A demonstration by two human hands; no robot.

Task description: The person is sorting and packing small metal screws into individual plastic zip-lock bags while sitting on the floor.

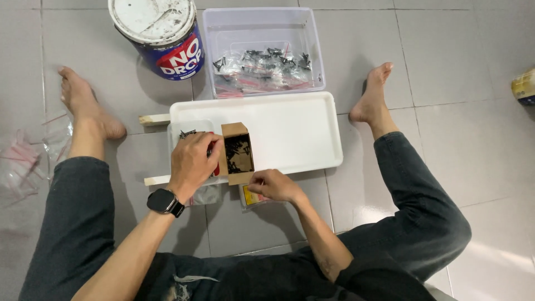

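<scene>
A small open cardboard box (238, 154) full of black screws lies on the near left part of a white tray (301, 131). My left hand (192, 161), with a black watch on its wrist, rests on the box's left side, fingers curled over something red. A few loose black screws (186, 134) lie just beyond that hand. My right hand (274, 185) pinches at the box's near right corner, over a small yellow and red packet (249, 198) on the floor.
A clear plastic bin (312, 44) with bagged black screws stands beyond the tray. A white-lidded blue paint can (161, 36) is at far left. Two wooden strips (154, 119) stick out under the tray. Empty plastic bags (22, 164) lie at left. My bare feet flank the tray.
</scene>
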